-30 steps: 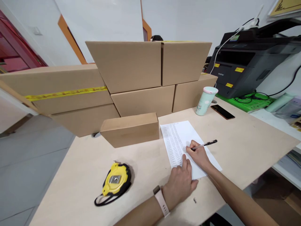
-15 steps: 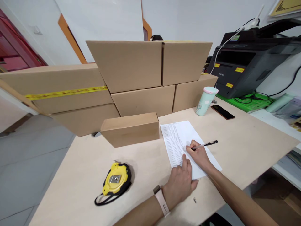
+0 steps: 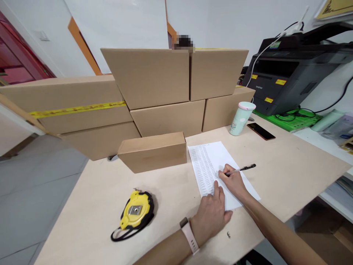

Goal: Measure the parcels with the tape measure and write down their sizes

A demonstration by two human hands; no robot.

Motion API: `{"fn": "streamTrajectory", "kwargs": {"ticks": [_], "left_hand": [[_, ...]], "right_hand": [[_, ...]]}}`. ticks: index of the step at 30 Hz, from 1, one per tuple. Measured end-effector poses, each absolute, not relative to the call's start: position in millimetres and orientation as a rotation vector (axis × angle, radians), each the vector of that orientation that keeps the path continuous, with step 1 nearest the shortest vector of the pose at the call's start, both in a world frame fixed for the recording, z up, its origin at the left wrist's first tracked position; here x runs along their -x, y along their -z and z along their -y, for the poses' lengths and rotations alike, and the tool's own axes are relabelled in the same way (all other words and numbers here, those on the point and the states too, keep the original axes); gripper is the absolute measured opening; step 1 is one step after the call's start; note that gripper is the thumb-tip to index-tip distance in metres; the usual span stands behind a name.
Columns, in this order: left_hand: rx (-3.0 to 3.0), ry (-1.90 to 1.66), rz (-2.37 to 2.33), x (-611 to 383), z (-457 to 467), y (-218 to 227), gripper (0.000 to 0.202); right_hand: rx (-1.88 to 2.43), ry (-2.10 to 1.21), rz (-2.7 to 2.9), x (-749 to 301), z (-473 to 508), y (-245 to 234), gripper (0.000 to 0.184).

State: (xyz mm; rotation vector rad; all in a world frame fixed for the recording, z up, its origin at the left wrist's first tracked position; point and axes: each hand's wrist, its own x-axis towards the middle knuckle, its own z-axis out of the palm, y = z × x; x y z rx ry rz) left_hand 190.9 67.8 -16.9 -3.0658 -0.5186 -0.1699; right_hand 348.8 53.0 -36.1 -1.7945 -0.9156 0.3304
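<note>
A white sheet of paper (image 3: 237,191) with columns of small print lies on the pale table (image 3: 91,209). My right hand (image 3: 233,180) grips a pen (image 3: 242,169), its writing end low over the middle of the sheet and hidden by the fingers. Flat on the lower part of the paper rests my left hand (image 3: 211,211), index finger stretched toward the print and thumb apart. That wrist wears a watch with a pink band (image 3: 190,237). Left of it, a yellow and black tape measure (image 3: 136,209) with a black strap lies on the table.
A small carton (image 3: 154,154) stands behind the paper. Several larger cardboard boxes (image 3: 165,117) are stacked across the back, with part of a person's head (image 3: 184,42) above them. To the right are a mint cup (image 3: 239,119), a phone (image 3: 261,131) and a black printer (image 3: 284,73).
The pen and my right hand have shifted very slightly to the right on the paper. My left hand stays in place.
</note>
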Motion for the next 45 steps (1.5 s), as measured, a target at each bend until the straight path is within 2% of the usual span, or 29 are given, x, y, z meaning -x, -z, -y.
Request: {"fn": "streamTrajectory", "kwargs": {"ticks": [45], "left_hand": [[3.081, 0.191, 0.520, -190.6, -67.1, 17.8, 0.068]], "right_hand": [[1.810, -0.301, 0.900, -350.2, -52.4, 35.2, 0.029]]}}
